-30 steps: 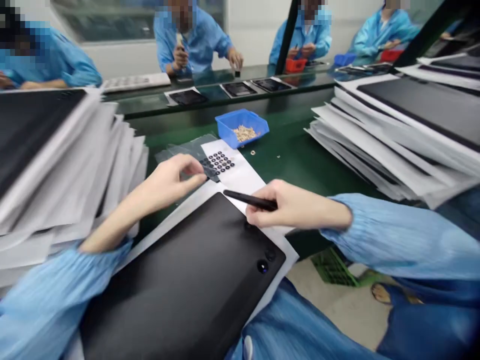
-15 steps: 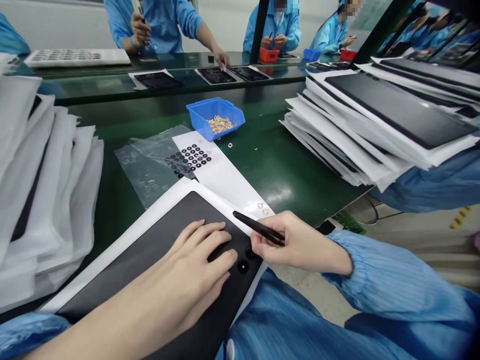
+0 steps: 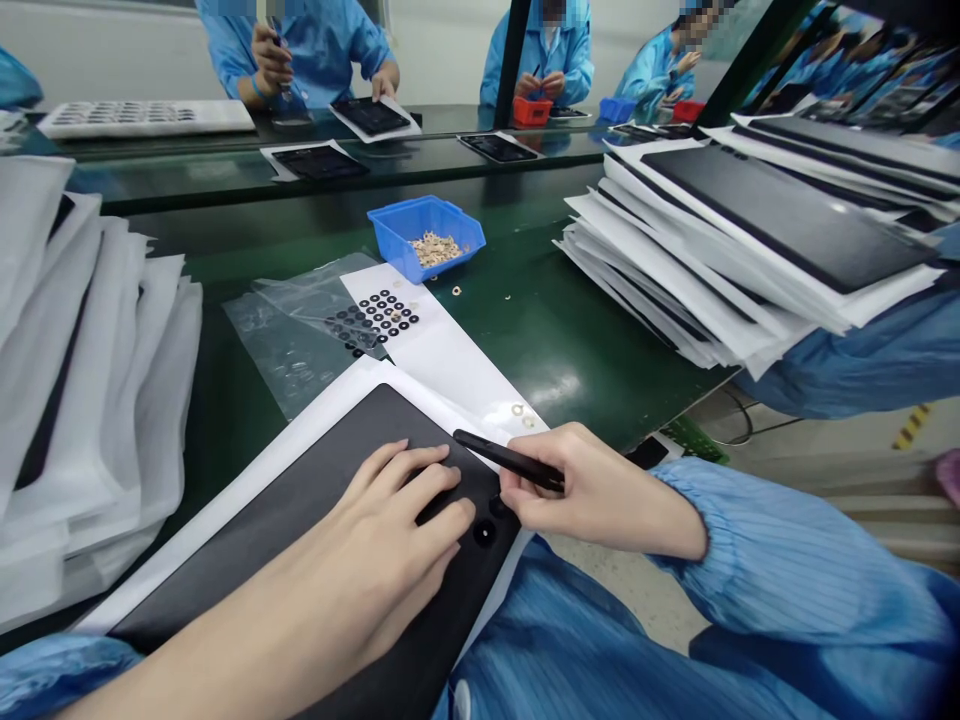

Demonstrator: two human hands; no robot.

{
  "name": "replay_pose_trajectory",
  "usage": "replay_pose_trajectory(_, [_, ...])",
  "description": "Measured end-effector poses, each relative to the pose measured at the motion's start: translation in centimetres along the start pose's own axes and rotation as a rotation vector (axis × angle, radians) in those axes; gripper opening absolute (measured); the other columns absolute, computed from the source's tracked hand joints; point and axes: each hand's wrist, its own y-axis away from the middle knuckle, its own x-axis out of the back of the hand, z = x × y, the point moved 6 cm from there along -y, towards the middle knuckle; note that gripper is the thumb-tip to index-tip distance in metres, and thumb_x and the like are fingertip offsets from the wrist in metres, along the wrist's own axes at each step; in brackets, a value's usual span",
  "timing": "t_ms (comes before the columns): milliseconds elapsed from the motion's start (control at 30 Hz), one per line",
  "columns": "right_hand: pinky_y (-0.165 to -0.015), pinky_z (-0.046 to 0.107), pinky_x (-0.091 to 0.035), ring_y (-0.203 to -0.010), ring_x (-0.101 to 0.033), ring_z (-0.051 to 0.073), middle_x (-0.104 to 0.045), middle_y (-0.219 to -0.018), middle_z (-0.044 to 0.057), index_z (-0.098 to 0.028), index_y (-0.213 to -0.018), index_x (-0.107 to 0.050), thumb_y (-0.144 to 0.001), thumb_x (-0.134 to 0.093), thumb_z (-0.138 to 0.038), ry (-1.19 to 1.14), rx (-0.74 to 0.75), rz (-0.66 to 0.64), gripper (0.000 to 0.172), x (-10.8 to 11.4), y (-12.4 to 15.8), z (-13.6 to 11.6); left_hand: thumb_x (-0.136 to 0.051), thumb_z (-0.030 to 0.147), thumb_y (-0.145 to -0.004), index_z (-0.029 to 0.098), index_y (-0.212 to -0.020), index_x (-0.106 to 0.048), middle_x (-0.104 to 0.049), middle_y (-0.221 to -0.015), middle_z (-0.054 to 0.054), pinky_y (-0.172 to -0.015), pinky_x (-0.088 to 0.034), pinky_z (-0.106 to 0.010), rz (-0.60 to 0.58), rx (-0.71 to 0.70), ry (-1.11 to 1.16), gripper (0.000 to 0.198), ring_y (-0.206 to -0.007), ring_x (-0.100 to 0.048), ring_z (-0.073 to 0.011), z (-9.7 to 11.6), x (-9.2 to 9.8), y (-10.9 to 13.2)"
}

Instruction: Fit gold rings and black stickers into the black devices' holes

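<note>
My left hand (image 3: 405,530) lies with fingers outstretched on a dark grey tablet back panel (image 3: 300,510), which rests on a white sheet (image 3: 225,520). Between the fingers and thumb of my right hand (image 3: 577,490) is a black pen-shaped tool (image 3: 506,460), held at the panel's corner beside two round camera openings (image 3: 484,533). One opening is partly covered by my right fingers. Past the panel's upper edge, a white strip (image 3: 450,350) carries rows of black rings (image 3: 382,315) and a few loose pale rings (image 3: 517,410).
A blue bin (image 3: 427,235) holds small pale pieces. Clear plastic film (image 3: 277,330) lies left of the strip. Stacked wrapped panels stand at left (image 3: 97,400) and right (image 3: 750,240). Across the green bench (image 3: 540,330), co-workers in blue coats handle parts near a red bin (image 3: 531,112).
The tool in my right hand has shifted slightly left and down; my left hand stays put. Across the bench, a co-worker has drawn one panel back towards themselves.
</note>
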Motion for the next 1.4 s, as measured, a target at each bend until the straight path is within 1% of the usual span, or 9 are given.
replay_pose_trajectory(200, [-0.043, 0.021, -0.023, -0.048, -0.031, 0.006, -0.035, -0.05, -0.006, -0.019, -0.055, -0.036, -0.071, -0.054, -0.014, 0.076, 0.003, 0.052, 0.024, 0.1, 0.3, 0.0, -0.039, 0.014, -0.094, 0.022, -0.106, -0.053, -0.057, -0.113, -0.004, -0.105, -0.033, -0.044, 0.019, -0.027, -0.011, 0.02, -0.116, -0.047, -0.0225, 0.1, 0.1, -0.2])
replay_pose_trajectory(400, [-0.052, 0.021, -0.035, -0.056, -0.044, 0.009, -0.049, -0.061, -0.004, -0.016, -0.069, -0.054, -0.076, -0.061, -0.022, -0.155, -0.001, -0.022, 0.012, -0.2, -0.1, 0.9, -0.038, 0.016, -0.095, 0.024, -0.112, -0.053, -0.056, -0.116, -0.002, -0.107, -0.03, -0.043, -0.002, -0.02, -0.017, 0.024, -0.12, -0.044, -0.0218, 0.0, 0.1, -0.2])
replay_pose_trajectory(600, [-0.05, 0.021, -0.033, -0.055, -0.041, 0.008, -0.046, -0.062, -0.005, -0.017, -0.07, -0.052, -0.072, -0.07, -0.026, -0.281, -0.039, -0.021, 0.02, -0.8, -0.5, 1.9, -0.038, 0.017, -0.095, 0.023, -0.109, -0.054, -0.057, -0.114, -0.004, -0.101, -0.036, -0.043, 0.019, -0.029, -0.014, 0.022, -0.119, -0.044, -0.0232, 0.0, 0.3, -0.1])
replay_pose_trajectory(700, [-0.052, 0.022, -0.034, -0.057, -0.042, 0.009, -0.047, -0.063, -0.004, -0.017, -0.073, -0.052, -0.078, -0.063, -0.031, -0.287, -0.017, 0.09, 0.019, 0.0, -0.6, 2.7, -0.04, 0.018, -0.094, 0.022, -0.113, -0.053, -0.053, -0.119, -0.006, -0.097, -0.04, -0.039, 0.045, 0.0, -0.018, 0.023, -0.121, -0.041, -0.024, -1.5, 0.8, -0.2])
replay_pose_trajectory(833, [-0.055, 0.024, -0.034, -0.06, -0.044, 0.011, -0.051, -0.064, -0.002, -0.017, -0.077, -0.053, -0.088, -0.051, -0.035, -0.221, -0.039, 0.263, 0.022, 1.5, -0.1, 4.2, -0.041, 0.035, -0.093, 0.018, -0.114, -0.051, -0.049, -0.118, -0.012, -0.097, -0.038, -0.047, 0.189, 0.207, -0.135, 0.029, -0.114, -0.042, -0.0293, -6.0, 1.9, -0.3])
replay_pose_trajectory(900, [-0.054, 0.024, -0.032, -0.059, -0.043, 0.01, -0.049, -0.065, -0.002, -0.016, -0.076, -0.055, -0.089, -0.051, -0.037, -0.167, -0.019, 0.215, 0.025, 1.4, -0.1, 4.3, -0.038, 0.047, -0.092, 0.015, -0.116, -0.049, -0.05, -0.116, -0.014, -0.096, -0.038, -0.051, 0.226, 0.349, -0.188, 0.041, -0.111, -0.043, -0.0321, -8.3, 2.3, -0.1])
replay_pose_trajectory(1000, [-0.051, 0.025, -0.027, -0.055, -0.035, 0.009, -0.039, -0.061, -0.004, -0.016, -0.068, -0.054, -0.088, -0.052, -0.041, -0.136, 0.026, 0.117, 0.032, 0.9, -0.1, 4.1, -0.033, 0.056, -0.09, 0.011, -0.119, -0.049, -0.051, -0.115, -0.016, -0.096, -0.039, -0.051, 0.191, 0.511, -0.191, 0.056, -0.111, -0.044, -0.0336, -10.2, 2.2, 0.2])
replay_pose_trajectory(1233, [-0.05, 0.026, -0.023, -0.054, -0.029, 0.008, -0.03, -0.058, -0.005, -0.017, -0.059, -0.041, -0.086, -0.051, -0.037, -0.306, 0.102, 0.028, 0.035, 0.3, -0.5, 2.3, -0.026, 0.06, -0.089, 0.008, -0.126, -0.047, -0.049, -0.119, -0.016, -0.1, -0.035, -0.052, 0.104, 0.626, -0.091, 0.067, -0.113, -0.042, -0.0323, -10.4, 1.8, 0.4])
replay_pose_trajectory(1400, [-0.052, 0.024, -0.029, -0.058, -0.034, 0.009, -0.035, -0.063, -0.005, -0.019, -0.067, -0.04, -0.081, -0.061, -0.037, -0.355, 0.116, -0.073, 0.032, -0.6, -0.8, 0.5, -0.029, 0.054, -0.092, 0.006, -0.122, -0.05, -0.049, -0.116, -0.015, -0.102, -0.034, -0.048, 0.09, 0.604, -0.019, 0.061, -0.111, -0.043, -0.0284, -9.5, 1.9, 0.0])
